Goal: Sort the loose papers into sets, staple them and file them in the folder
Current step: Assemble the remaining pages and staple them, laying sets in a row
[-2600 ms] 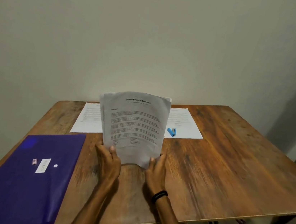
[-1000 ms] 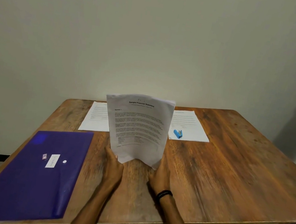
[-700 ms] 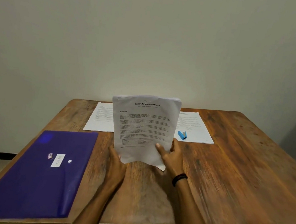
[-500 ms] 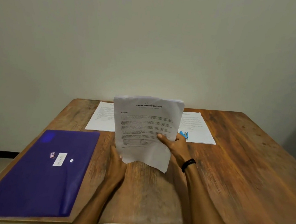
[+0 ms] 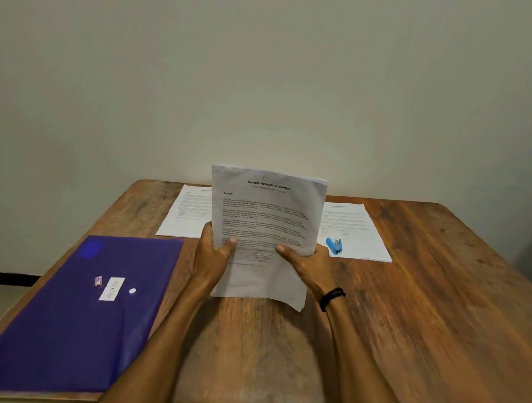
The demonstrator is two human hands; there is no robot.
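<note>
A person is holding a stack of papers [image 5: 265, 221] upright in the centre of the frame, printed side facing the camera. The top page is showing the heading "Sample Financial Statement" and, below it, "Section 1"; the body text is too small to read. The left hand [image 5: 213, 257] is gripping the stack's left edge and the right hand [image 5: 308, 267] its right edge, each with the thumb pressing on the front page and the fingers going behind. A black wristband [image 5: 331, 298] is sitting on the right wrist.

A purple folder [image 5: 73, 318] is lying closed at the lower left on the wooden table [image 5: 444, 326], carrying a white label [image 5: 111, 288] with illegible writing. Behind the stack, two printed sets are lying flat: the left set [image 5: 185, 212] and the right set [image 5: 355, 228], with a blue stapler [image 5: 334, 246] resting on the right one.
</note>
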